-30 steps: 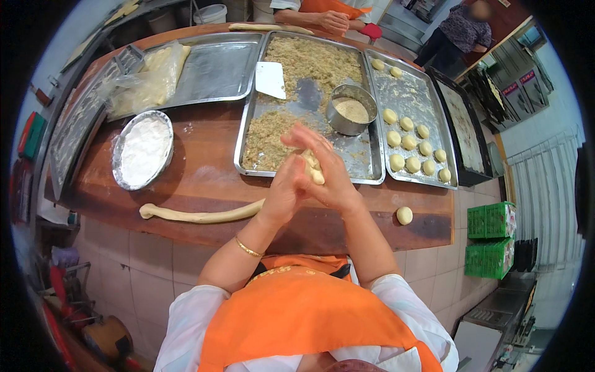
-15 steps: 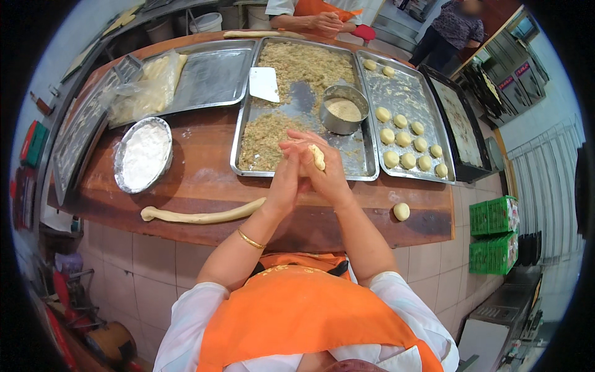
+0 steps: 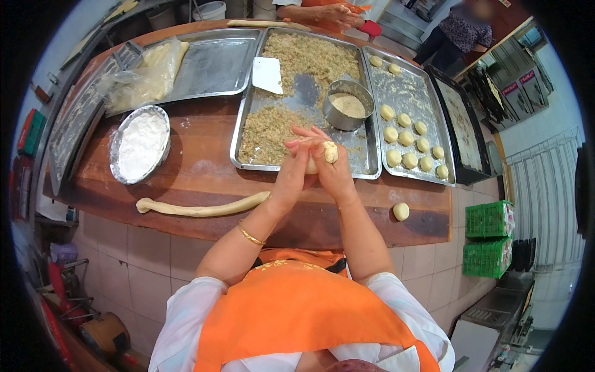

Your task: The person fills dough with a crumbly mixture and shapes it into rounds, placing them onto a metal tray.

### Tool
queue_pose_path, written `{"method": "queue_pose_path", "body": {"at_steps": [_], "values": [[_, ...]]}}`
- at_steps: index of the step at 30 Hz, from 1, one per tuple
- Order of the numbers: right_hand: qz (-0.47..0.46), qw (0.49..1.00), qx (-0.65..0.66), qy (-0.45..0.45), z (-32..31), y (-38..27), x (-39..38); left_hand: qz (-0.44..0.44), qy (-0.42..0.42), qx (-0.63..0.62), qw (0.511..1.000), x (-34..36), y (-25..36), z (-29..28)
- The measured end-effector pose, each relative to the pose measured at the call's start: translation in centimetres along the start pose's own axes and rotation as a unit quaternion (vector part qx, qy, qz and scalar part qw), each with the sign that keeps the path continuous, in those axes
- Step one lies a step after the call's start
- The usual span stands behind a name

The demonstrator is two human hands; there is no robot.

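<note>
Over the near edge of the large filling tray, my left hand (image 3: pixel 294 175) and my right hand (image 3: pixel 337 178) are pressed together around a piece of dough (image 3: pixel 331 152). A pale lump of it bulges out at the top of my right hand; the rest is mostly hidden between the palms. My left fingers reach across toward the right hand. On the wooden table, a long dough rope (image 3: pixel 201 207) lies by my left forearm, and a single round dough ball (image 3: pixel 401 211) sits to the right of my right forearm.
The filling tray (image 3: pixel 233 155) holds crumbly filling, a white scraper (image 3: pixel 267 75) and a round metal tin (image 3: pixel 348 118). Right of it, a tray (image 3: pixel 380 81) carries several dough balls. A flour bowl (image 3: pixel 140 145) and bagged dough (image 3: pixel 152 77) are at left. A co-worker's hands (image 3: pixel 338 15) show opposite.
My hands have shifted slightly, still pressed together. The dough above my right hand now shows as a rounder, thicker lump. Across the table, the co-worker's hands have moved a little right.
</note>
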State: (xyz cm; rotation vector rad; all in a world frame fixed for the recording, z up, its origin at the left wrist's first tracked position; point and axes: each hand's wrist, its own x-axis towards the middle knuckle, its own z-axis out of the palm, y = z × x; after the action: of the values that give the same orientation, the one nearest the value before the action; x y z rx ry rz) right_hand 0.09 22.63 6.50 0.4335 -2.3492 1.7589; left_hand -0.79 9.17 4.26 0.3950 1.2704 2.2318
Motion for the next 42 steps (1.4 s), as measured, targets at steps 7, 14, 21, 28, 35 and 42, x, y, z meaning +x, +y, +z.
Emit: {"method": "queue_pose_path", "body": {"at_steps": [7,14,21,28,35,42], "values": [[0.002,0.991,0.069,0.117,1.7,-2.2,-0.4,0.021,-0.030,-0.056,0.998,-0.9,0.0,-0.2],[0.025,0.995,0.085,-0.034,-0.7,0.1,-0.7,0.019,-0.052,0.011,0.998,-0.8,0.1,-0.2],[-0.045,0.995,0.058,0.072,1.5,-1.8,-0.9,0.026,-0.050,0.018,0.998,-1.8,-0.4,-0.8],[0.021,0.996,0.086,-0.026,-0.4,-1.3,-1.2,0.062,-0.034,0.048,0.996,-2.1,0.0,0.5],[-0.048,0.990,0.126,0.043,1.7,-1.7,-1.3,0.011,-0.096,0.032,0.995,-2.8,0.4,-0.8],[0.004,0.981,0.191,-0.028,0.2,1.7,-1.6,0.176,0.016,0.149,0.973,-2.4,-0.9,0.8]]}}
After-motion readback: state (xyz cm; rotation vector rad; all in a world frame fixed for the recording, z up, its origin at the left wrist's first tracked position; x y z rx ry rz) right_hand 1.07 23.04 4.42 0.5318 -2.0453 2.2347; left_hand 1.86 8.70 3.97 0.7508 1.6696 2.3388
